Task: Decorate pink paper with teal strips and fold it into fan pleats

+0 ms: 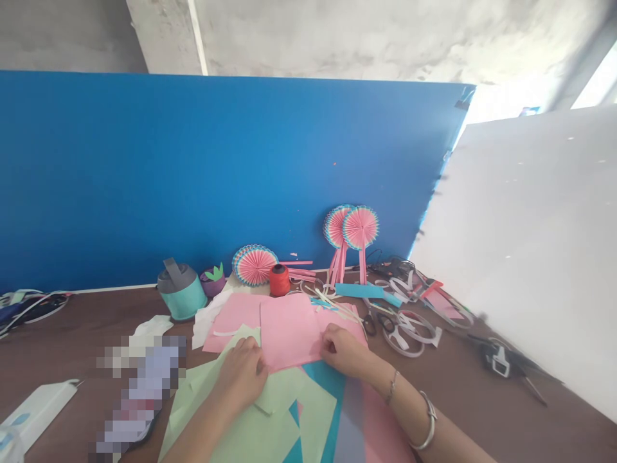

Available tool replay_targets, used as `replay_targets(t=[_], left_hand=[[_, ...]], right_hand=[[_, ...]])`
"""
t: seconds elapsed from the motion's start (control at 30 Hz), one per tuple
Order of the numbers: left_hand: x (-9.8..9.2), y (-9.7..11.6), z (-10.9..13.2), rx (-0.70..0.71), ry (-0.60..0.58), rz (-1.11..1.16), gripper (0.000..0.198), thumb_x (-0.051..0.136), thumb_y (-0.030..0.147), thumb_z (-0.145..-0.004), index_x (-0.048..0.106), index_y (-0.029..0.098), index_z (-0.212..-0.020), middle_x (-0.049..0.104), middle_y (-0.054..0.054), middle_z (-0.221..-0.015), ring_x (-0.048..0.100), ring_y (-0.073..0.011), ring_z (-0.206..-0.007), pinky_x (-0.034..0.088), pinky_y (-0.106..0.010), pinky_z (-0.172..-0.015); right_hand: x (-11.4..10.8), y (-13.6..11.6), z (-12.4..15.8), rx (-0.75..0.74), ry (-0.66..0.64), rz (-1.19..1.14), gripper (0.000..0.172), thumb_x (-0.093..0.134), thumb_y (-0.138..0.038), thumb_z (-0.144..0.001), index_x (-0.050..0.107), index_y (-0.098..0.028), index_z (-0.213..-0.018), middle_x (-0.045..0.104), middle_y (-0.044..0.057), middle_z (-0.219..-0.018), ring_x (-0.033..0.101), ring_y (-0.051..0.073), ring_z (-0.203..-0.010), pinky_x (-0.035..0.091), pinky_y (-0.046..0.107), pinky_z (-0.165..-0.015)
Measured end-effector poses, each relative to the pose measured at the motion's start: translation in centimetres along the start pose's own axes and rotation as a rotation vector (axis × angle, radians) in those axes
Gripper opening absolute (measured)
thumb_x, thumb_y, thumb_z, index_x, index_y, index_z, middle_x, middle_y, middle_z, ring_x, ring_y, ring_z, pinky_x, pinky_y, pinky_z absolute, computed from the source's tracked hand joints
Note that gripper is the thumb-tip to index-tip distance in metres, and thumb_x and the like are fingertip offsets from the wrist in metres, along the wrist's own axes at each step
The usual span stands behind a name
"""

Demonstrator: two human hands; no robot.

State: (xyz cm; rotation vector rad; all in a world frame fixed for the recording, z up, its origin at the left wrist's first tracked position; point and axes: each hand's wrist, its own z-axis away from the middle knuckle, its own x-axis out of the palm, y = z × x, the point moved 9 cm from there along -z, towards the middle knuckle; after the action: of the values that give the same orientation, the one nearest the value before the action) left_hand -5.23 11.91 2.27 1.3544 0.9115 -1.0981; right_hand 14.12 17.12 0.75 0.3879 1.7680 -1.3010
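One pink sheet (292,326), lower centre: left hand (245,370) and right hand (344,349) pinch its edges.
Light, even tension should avoid creases.

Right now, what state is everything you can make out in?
Pink sheet: lying mostly flat
Left hand: fingers curled, at the sheet's left edge
Right hand: fingers bent, at its right edge
Stemmed paper fans: fully spread, overlapping
Left paper fan: fully spread
Red spool: upright
Turquoise container: upright, grey top on
Scissors: handles apart, blades partly hidden
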Motion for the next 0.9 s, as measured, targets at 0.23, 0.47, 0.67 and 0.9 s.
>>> replay_targets(t=[0.23, 0.47, 0.67, 0.9], left_hand=[[0.0, 0.4, 0.2, 0.021, 0.015, -0.073, 0.015, 0.045, 0.016, -0.079, 0.060, 0.018, -0.077, 0.057, -0.007, -0.092, 0.051, -0.0239, -0.093, 0.035, -0.033, -0.076], [1.0, 3.7, 1.0, 0.344, 0.061, -0.126, 0.068, 0.045, -0.005, -0.072, 0.051, 0.036, -0.126, 0.049, -0.006, -0.121, 0.044, -0.0239, -0.110, 0.032, -0.033, -0.082], [1.8, 4.6, 1.0, 0.452, 0.005, -0.144, 0.058, 0.052, 0.005, -0.077, 0.054, 0.037, -0.125, 0.048, -0.008, -0.123, 0.042, -0.0264, -0.113, 0.033, -0.036, -0.083], [1.4, 5.0, 1.3, 0.410, 0.006, -0.194, 0.034, 0.043, 0.002, -0.080, 0.069, 0.022, -0.093, 0.057, -0.009, -0.104, 0.046, -0.0252, -0.104, 0.034, -0.037, -0.078]], right_hand=[[0.3, 0.2, 0.1, -0.001, -0.014, 0.100, 0.009, 0.051, -0.010, -0.070, 0.050, -0.017, -0.065, 0.053, 0.003, -0.077, 0.050, 0.015, -0.071, 0.036, 0.024, -0.064], [0.0, -2.9, 1.3, -0.154, -0.003, 0.279, 0.029, 0.047, -0.004, -0.074, 0.057, -0.018, -0.097, 0.053, 0.006, -0.096, 0.048, 0.019, -0.091, 0.033, 0.028, -0.075], [2.0, -5.3, 2.3, -0.383, -0.101, 0.508, 0.029, 0.046, -0.008, -0.083, 0.062, -0.022, -0.102, 0.054, 0.007, -0.097, 0.044, 0.019, -0.086, 0.026, 0.032, -0.072], [2.3, -5.8, 2.5, -0.386, -0.113, 0.597, 0.015, 0.051, -0.011, -0.081, 0.064, -0.018, -0.080, 0.058, 0.006, -0.081, 0.042, 0.019, -0.079, 0.022, 0.034, -0.066]])
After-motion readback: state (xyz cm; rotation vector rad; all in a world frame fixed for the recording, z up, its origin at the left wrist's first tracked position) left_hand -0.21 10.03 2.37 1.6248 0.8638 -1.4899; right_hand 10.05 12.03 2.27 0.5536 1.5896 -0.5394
